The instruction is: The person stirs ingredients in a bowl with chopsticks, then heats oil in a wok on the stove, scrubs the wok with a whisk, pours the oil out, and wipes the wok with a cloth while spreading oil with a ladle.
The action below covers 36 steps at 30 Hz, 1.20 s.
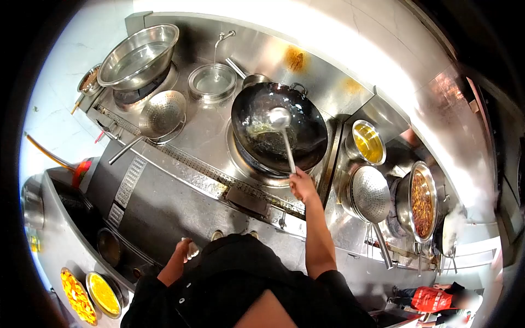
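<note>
My right hand (302, 186) is closed round the handle of a metal ladle (280, 118), whose bowl is inside a large black wok (311, 128). A little liquid shows in the wok, which sits on a burner of the steel range. Low at my left side, my left hand (186, 250) is near my body, apart from the range. Its fingers look curled round something whitish that I cannot make out.
A perforated strainer (163, 114), water basin (213, 82) and large bowl (139, 57) stand left. Right are yellow oil (367, 142), another strainer (370, 193) and a reddish-brown pot (421, 203). Food bowls (104, 295) stand lower left; a person in a red apron (432, 299), lower right.
</note>
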Tool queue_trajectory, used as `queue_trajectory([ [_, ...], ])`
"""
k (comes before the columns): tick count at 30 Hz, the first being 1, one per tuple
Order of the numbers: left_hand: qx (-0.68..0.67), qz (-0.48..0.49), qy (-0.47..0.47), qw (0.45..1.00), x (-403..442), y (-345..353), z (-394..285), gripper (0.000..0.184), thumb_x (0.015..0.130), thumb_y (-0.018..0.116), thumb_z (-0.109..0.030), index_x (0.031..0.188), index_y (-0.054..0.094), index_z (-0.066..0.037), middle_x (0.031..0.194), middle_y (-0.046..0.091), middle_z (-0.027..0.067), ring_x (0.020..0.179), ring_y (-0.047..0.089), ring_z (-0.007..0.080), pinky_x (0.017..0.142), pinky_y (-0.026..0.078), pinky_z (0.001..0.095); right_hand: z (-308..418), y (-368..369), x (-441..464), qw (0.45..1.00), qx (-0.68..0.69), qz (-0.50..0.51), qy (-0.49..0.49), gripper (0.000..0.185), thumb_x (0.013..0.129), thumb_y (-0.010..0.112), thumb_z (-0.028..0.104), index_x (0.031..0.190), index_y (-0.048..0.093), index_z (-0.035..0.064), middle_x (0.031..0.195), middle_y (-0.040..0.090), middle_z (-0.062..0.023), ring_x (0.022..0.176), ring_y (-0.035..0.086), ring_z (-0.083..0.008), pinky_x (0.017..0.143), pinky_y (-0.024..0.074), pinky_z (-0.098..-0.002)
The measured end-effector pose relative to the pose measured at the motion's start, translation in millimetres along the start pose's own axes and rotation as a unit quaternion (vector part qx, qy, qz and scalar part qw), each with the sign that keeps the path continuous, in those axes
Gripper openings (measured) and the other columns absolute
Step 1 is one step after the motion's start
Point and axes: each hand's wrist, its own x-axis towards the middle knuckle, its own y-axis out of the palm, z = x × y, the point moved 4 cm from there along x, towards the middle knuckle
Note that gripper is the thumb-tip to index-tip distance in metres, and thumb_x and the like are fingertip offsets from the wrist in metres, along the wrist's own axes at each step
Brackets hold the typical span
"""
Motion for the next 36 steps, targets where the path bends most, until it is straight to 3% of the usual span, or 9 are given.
queue_trajectory([
  [1,0.025,-0.036,0.017,0.999,-14,5,-5,0.028,0.085,0.063,-0.028,0.101,0.060,-0.005,0.087,0.062,0.0134,0.073,0.064,0.0271,0.061,0.053,0.0422,-14,-3,8,0.972,-0.202,-0.091,-0.083,0.056,0.095,0.049,0.017,0.146,0.028,0.0060,0.069,0.056,-0.0057,0.045,0.048,-0.0122,0.038,0.0386,-0.0275],
  [3,0.003,-0.002,0.020,1.000,3,-3,-2,0.027,0.085,0.063,-0.027,0.100,0.060,-0.004,0.086,0.062,0.0133,0.071,0.064,0.0279,0.061,0.053,0.0426,-69,-9,4,0.757,-0.451,-0.296,-0.369,0.058,0.092,0.051,0.015,0.146,0.031,0.0101,0.070,0.057,-0.0087,0.047,0.054,-0.0181,0.041,0.0422,-0.0323],
  [5,-0.039,-0.007,0.026,0.999,0,5,-5,0.027,0.085,0.063,-0.027,0.100,0.061,-0.004,0.087,0.062,0.0134,0.072,0.064,0.0282,0.061,0.052,0.0435,-23,-13,-47,0.933,-0.301,-0.129,-0.146,0.058,0.091,0.052,0.015,0.146,0.033,0.0097,0.074,0.061,-0.0135,0.054,0.059,-0.0257,0.047,0.0459,-0.0381],
  [6,-0.053,-0.014,0.021,0.998,-4,1,2,0.027,0.085,0.063,-0.027,0.100,0.061,-0.005,0.087,0.062,0.0135,0.073,0.064,0.0284,0.061,0.052,0.0439,-17,-10,-75,0.978,-0.206,-0.039,-0.016,0.059,0.090,0.052,0.015,0.146,0.033,0.0095,0.077,0.063,-0.0159,0.057,0.061,-0.0295,0.050,0.0478,-0.0410],
  [7,-0.051,0.003,0.004,0.999,3,-5,6,0.026,0.085,0.063,-0.027,0.099,0.061,-0.005,0.088,0.063,0.0137,0.074,0.064,0.0285,0.063,0.053,0.0444,-23,-13,-74,0.983,-0.178,-0.035,-0.022,0.053,0.088,0.055,0.017,0.138,0.043,0.0065,0.082,0.065,-0.0208,0.067,0.063,-0.0386,0.060,0.0496,-0.0487],
  [10,-0.010,-0.097,0.000,0.995,-35,5,-9,0.025,0.087,0.062,-0.026,0.098,0.061,-0.004,0.087,0.063,0.0133,0.072,0.065,0.0285,0.063,0.054,0.0435,-51,9,-86,0.833,-0.470,-0.234,-0.173,0.035,0.089,0.056,0.023,0.118,0.053,0.0023,0.076,0.065,-0.0213,0.060,0.064,-0.0382,0.051,0.0480,-0.0478],
  [14,-0.102,0.040,-0.006,0.994,22,-18,10,0.026,0.086,0.063,-0.027,0.098,0.061,-0.004,0.090,0.064,0.0124,0.074,0.065,0.0284,0.064,0.055,0.0428,-123,16,-101,0.880,-0.394,-0.252,-0.075,0.026,0.088,0.058,0.023,0.101,0.048,0.0028,0.084,0.065,-0.0228,0.081,0.062,-0.0435,0.069,0.0481,-0.0527],
  [20,-0.034,-0.037,0.002,0.999,-7,-7,-5,0.026,0.086,0.063,-0.028,0.098,0.060,-0.005,0.086,0.064,0.0119,0.072,0.065,0.0274,0.064,0.054,0.0420,-136,7,-107,0.908,-0.329,-0.251,-0.068,0.026,0.089,0.057,0.024,0.094,0.044,0.0019,0.083,0.063,-0.0254,0.081,0.061,-0.0467,0.069,0.0474,-0.0541],
  [36,-0.038,0.075,0.020,0.996,6,1,-15,0.028,0.084,0.060,-0.032,0.099,0.059,-0.008,0.086,0.061,0.0092,0.074,0.063,0.0283,0.065,0.052,0.0456,-138,13,-105,0.917,-0.303,-0.241,-0.094,0.028,0.090,0.056,0.024,0.090,0.040,0.0008,0.069,0.057,-0.0192,0.064,0.061,-0.0383,0.060,0.0480,-0.0476],
])
